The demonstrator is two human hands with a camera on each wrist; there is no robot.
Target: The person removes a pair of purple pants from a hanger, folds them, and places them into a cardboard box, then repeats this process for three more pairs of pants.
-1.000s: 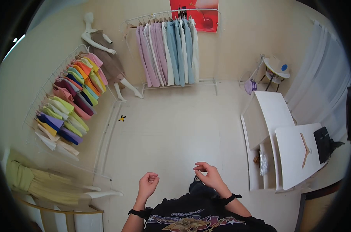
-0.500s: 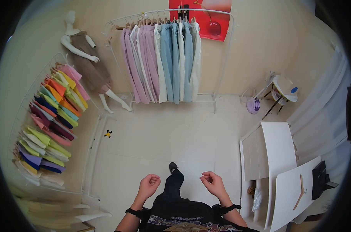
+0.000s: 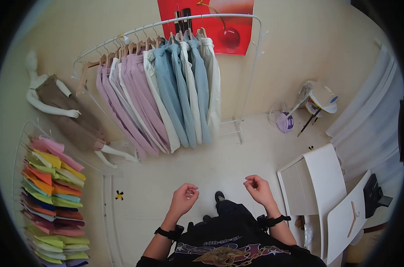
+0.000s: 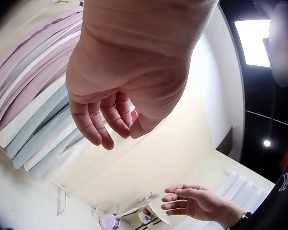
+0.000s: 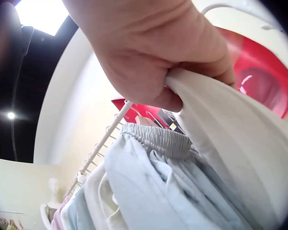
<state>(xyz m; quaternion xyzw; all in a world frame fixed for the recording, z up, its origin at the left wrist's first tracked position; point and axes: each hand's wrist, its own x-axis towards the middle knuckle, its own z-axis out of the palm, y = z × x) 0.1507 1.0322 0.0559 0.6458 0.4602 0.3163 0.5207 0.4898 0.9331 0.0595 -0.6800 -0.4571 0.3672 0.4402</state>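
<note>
In the head view, my left hand hangs before the torso, fingers loosely curled, holding nothing. My right hand is raised to its right, also loosely curled and empty. The left wrist view agrees: no thing in the left hand, and the right hand free with relaxed fingers. The right wrist view differs, with the hand pinching white cloth beside light-blue elastic-waist trousers. Ahead, lilac, white and blue trousers hang on a white rack.
A rack of colourful tops stands at left, near a mannequin in a brown dress. A white counter on the right carries a wooden hanger and black device. A high chair stands at the back right.
The person has stepped closer to the trouser rack, which looks larger and further left and lower in the head view. Both hands stay raised, loosely curled and empty there.
</note>
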